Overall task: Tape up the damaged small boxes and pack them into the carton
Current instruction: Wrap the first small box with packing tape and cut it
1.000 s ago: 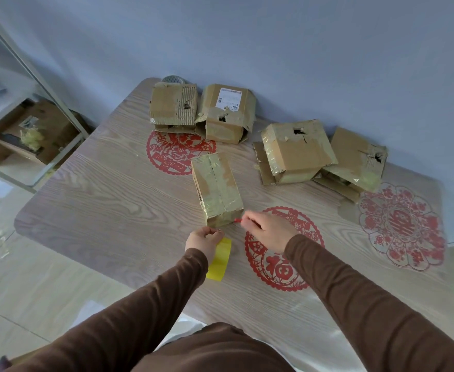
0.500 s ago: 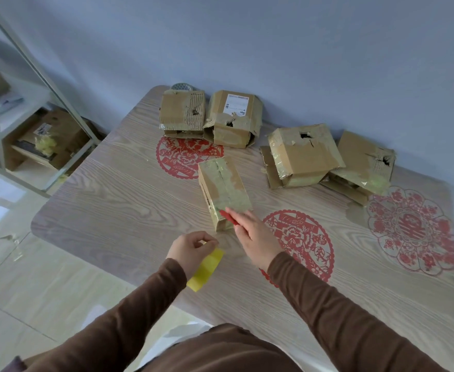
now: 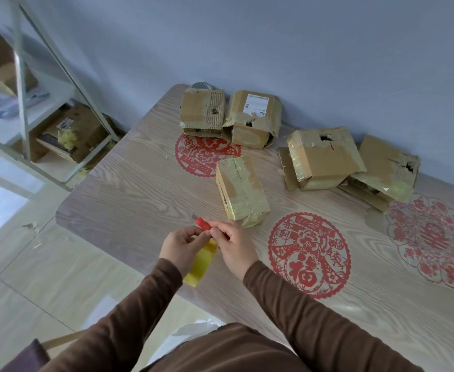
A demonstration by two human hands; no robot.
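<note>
A small box point(image 3: 243, 193) wrapped in yellowish tape lies on the wooden table point(image 3: 140, 200), just beyond my hands. My left hand point(image 3: 181, 244) pinches the top of a yellow tape strip point(image 3: 201, 264) that hangs down past the table's near edge. My right hand point(image 3: 233, 244) grips a red-handled cutter point(image 3: 204, 224), its tip pointing left, right above the strip. Several torn boxes stand along the wall: one with a ripped corrugated face point(image 3: 203, 111), one with a white label point(image 3: 252, 118), one with a hole on top point(image 3: 322, 157) and one at the far right point(image 3: 384, 170).
Red paper-cut decals point(image 3: 309, 253) lie under the table's film. A white metal shelf point(image 3: 21, 84) at the left holds cardboard boxes point(image 3: 72, 132). A roll-like object point(image 3: 201, 85) peeks from behind the far-left box. Tiled floor lies left of the table.
My right hand drew back from the wrapped box's near end with the cutter and met my left hand at the tape strip. The view shifted left.
</note>
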